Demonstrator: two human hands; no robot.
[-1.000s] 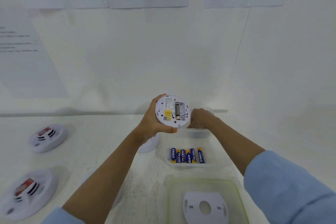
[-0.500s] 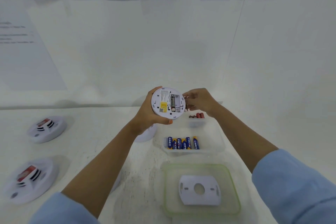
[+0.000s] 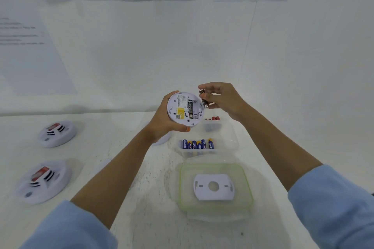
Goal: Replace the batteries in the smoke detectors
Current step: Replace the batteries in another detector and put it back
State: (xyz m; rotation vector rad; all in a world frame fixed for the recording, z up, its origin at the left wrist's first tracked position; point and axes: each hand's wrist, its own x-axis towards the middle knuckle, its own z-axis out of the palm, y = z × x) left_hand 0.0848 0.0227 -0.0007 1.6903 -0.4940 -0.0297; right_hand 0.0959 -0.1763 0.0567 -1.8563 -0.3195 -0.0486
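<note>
Smoke detector (image 3: 185, 110) rests, back showing, in the left hand (image 3: 163, 124), fingers curled round its rim, one dark battery (image 3: 190, 110) lying along the open bay. Just off the rim's right edge the right hand (image 3: 224, 99) pinches a second dark battery (image 3: 204, 100), its length roughly parallel to that bay. It looks spent to me; the tub (image 3: 212, 127) of red-tipped cells (image 3: 215, 118) sits directly beneath that hand.

A single wide-angle head camera looks forward and down over a white table (image 3: 141, 228), close above both forearms, facing a wall (image 3: 182, 46).
</note>
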